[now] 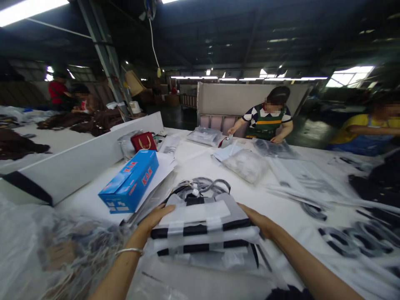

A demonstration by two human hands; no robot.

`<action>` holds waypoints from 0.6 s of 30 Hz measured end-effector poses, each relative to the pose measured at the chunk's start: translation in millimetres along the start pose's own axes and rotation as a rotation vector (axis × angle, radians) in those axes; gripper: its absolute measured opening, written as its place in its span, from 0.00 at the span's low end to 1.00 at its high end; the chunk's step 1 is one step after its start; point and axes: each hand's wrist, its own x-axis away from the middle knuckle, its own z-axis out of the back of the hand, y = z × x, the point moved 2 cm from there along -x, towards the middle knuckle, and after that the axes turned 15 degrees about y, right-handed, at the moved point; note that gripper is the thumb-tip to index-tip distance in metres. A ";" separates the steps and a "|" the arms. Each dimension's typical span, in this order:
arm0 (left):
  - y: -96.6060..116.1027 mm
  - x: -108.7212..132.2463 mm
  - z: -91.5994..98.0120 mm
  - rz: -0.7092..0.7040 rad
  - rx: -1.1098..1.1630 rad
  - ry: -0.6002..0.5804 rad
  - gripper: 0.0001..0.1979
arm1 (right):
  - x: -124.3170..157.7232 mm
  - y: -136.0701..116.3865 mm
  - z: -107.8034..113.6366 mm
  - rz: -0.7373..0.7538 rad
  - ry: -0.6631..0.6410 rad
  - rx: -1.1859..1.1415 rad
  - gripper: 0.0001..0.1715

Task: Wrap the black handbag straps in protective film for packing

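Note:
A folded grey-and-black bag (200,245) lies on the white table in front of me, with white wrapping sheets and clear strips over it. My left hand (160,216) grips its left edge, thumb on top and fingers mostly hidden underneath. On the opposite side my right hand (258,221) holds the right edge, its fingertips hidden by the bag. Grey straps (208,185) lie coiled at the bag's far end, with a small white tag (195,192) among them. Under and before the bag is a clear plastic sheet (187,283).
A blue box (129,181) and a red gift bag (143,142) stand left, beside a white partition (78,158). Crumpled plastic (78,250) fills the near left. Grey-black straps (353,241) lie right. Across the table a co-worker (265,116) handles packed items.

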 end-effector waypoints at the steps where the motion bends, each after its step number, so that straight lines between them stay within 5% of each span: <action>1: 2.1 3.1 0.6 -0.002 -0.012 -0.007 0.35 | 0.7 -0.9 -1.5 0.000 0.000 -0.004 0.33; 5: 11.1 15.7 1.0 -0.030 -0.010 -0.064 0.35 | 5.4 -5.0 1.1 0.000 0.090 -0.006 0.35; 8: 9.9 20.7 2.0 -0.054 0.025 -0.118 0.35 | 17.1 -12.7 12.1 0.009 0.283 -0.010 0.42; 12: -1.2 21.5 3.2 -0.096 0.091 -0.153 0.43 | 50.3 -21.8 24.2 0.290 0.595 0.048 0.44; 15: -7.9 24.8 2.7 -0.122 0.145 -0.162 0.48 | 73.2 0.9 21.1 0.359 0.654 0.110 0.48; 18: -10.2 32.7 2.8 -0.169 0.192 -0.158 0.47 | 82.9 49.6 13.8 0.140 0.569 0.132 0.51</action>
